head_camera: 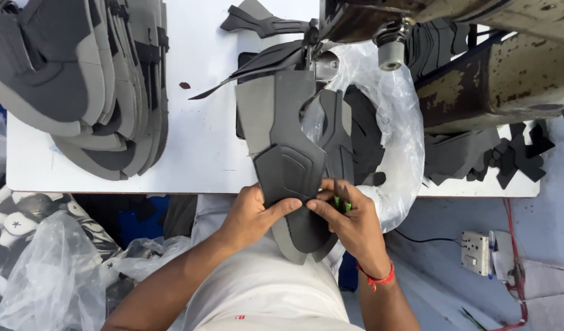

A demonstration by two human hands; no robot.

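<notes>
Quickly, left to right: clear plastic bags (52,279) sit low left under the table, and a stack of grey and black shoe-upper panels (89,79) lies on the white table (196,141)'s left end. At centre my left hand (252,214) pinches the near-left edge of the dark grey shoe-upper piece (288,165), thumb on top, fingers curled beneath. That piece runs long axis away from me, its near end between both hands over my lap, its far end up at the sewing machine's needle area (316,58). So the work lies straight ahead of both hands; they're about equally near it. My right hand (349,224) grips the near-right edge, closed, and also holds something small and green (340,202), maybe snips, too covered to tell. Right of that, a clear bag of black cut pieces (380,129), then the rusty machine body (496,73). Needle itself is hidden; machine top is cut off by the frame.
</notes>
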